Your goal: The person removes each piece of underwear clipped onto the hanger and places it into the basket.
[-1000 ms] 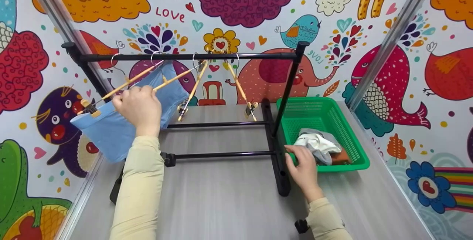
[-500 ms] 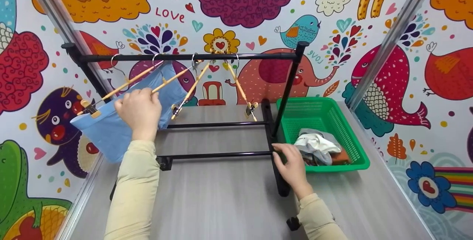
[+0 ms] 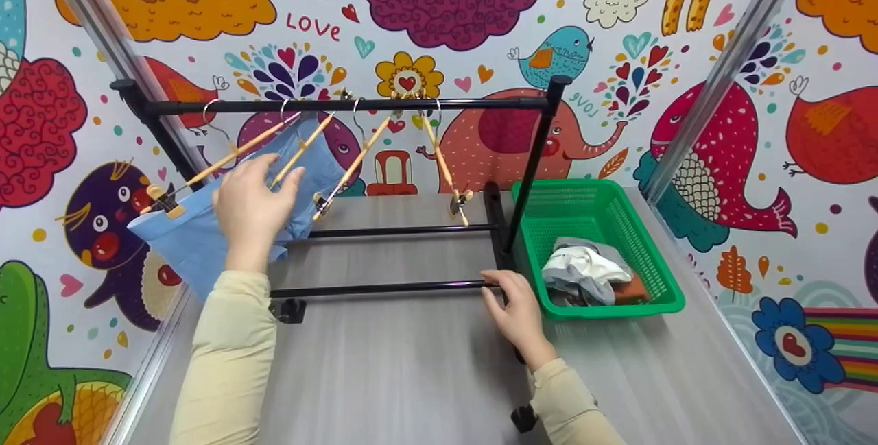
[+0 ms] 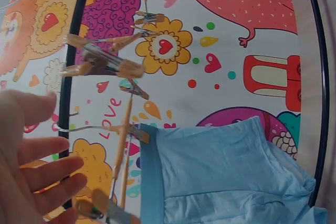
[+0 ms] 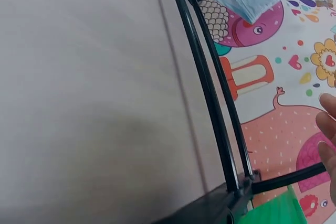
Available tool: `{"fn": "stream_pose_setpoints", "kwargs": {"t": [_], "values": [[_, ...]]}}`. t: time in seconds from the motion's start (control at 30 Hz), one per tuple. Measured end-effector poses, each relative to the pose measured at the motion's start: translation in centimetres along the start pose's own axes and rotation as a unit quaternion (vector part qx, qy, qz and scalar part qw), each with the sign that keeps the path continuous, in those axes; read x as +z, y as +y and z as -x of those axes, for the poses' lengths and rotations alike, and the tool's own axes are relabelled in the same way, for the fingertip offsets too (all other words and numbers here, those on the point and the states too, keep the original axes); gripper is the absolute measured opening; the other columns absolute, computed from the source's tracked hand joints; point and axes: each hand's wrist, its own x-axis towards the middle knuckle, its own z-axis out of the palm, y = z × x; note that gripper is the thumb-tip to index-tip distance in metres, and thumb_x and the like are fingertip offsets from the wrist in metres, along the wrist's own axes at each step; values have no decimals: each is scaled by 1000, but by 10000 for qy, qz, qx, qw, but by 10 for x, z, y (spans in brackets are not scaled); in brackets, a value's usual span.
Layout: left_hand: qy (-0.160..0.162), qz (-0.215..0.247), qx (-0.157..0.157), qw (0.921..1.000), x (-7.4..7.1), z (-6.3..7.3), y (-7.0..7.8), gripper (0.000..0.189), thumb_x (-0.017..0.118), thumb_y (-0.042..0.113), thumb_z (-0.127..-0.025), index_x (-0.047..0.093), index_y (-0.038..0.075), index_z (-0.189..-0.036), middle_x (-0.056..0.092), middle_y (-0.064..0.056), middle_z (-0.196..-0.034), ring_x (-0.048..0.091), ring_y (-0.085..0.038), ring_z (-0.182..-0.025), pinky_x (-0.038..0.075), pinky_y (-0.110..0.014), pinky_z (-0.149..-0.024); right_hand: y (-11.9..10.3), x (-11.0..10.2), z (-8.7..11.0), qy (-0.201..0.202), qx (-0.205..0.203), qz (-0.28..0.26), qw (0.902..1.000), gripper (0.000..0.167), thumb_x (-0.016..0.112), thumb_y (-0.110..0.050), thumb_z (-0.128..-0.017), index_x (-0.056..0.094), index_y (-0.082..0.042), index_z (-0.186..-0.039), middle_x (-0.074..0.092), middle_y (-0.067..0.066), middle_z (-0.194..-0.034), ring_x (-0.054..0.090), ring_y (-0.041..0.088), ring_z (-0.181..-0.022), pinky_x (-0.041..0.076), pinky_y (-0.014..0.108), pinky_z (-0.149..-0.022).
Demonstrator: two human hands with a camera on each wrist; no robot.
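Holding left hand (image 3: 252, 205) spread and empty beside hanger (image 3: 302, 149), right hand (image 3: 513, 309) loose and empty near basket (image 3: 617, 311), with shorts (image 4: 210, 156) clipped at waistband (image 4: 152, 177) (presumably to hang flat)

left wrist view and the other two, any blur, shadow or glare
Left wrist: the nearest hanger clips look blurred, the blue garment sharper; right wrist: a soft shadow darkens the grey tabletop, the black bars carry thin glints; head: light looks fairly even.
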Motion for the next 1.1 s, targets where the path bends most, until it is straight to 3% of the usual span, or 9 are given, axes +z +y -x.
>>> {"fn": "stream_pose_setpoints", "kwargs": {"t": [0.17, 0.37, 0.7, 0.93, 1.1], "values": [[210, 288, 101, 9993, -13, 1, 0, 54, 65, 43, -94, 61, 6, -133, 60, -16, -134, 49, -37, -128, 26, -58, -106, -7, 6, 2, -238, 163, -72, 9996, 26, 75, -8, -87, 70, -10, -113, 68, -1, -107, 62, 19, -101, 50, 40, -88], [564, 526, 168, 9969, -25, 3, -12, 57, 65, 47, -92, 61, 7, -134, 60, -17, -132, 50, -39, -125, 29, -57, -104, -15, 15, 8, -432, 267, -195, 9985, 27, 73, -11, -89, 70, -8, -115, 68, 0, -111, 61, 19, -106, 49, 40, -91], [988, 27, -195, 9949, -38, 2, -44, 63, 57, 55, -94, 60, 6, -134, 59, -19, -133, 49, -41, -125, 27, -59, -104, -18, 30, 19, -567, 239, -247, 9978, 34, 75, -7, -86, 67, -7, -119, 68, 1, -115, 62, 21, -107, 49, 42, -91], [1462, -334, -460, 9876, -41, 0, -67, 63, 60, 52, -93, 59, 4, -133, 60, -22, -130, 46, -42, -125, 28, -59, -103, -20, 36, 23, -685, 272, -306, 9968, 36, 74, -14, -88, 66, -9, -122, 67, 1, -116, 61, 22, -110, 46, 45, -94], [1727, -542, -481, 9823, -40, 0, -84, 61, 62, 49, -92, 59, 2, -130, 56, -22, -131, 40, -38, -130, 24, -58, -106, -21, 38, 24, -943, 421, -467, 9936, 41, 73, -17, -89, 63, -9, -127, 66, 3, -120, 59, 25, -113, 46, 46, -95]]}}
